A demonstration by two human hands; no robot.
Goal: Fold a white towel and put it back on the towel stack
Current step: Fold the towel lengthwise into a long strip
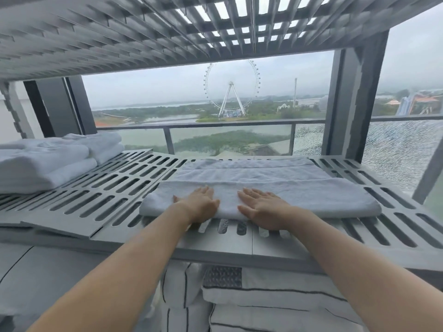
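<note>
A white towel [299, 188] lies folded lengthwise into a long band across the right half of a grey slotted shelf [115, 188]. My left hand [200, 203] and my right hand [261, 207] both rest flat on its near folded layer, fingers straight, a short gap between them. The towel stack [48, 161] of folded white towels sits at the shelf's far left, apart from both hands.
Another slatted shelf [143, 39] hangs close overhead. Dark uprights [352, 101] stand behind the towel at right and at back left. Below the shelf lie white cushions with dark stripes [263, 303]. Beyond the shelf is a glass balcony rail [227, 127].
</note>
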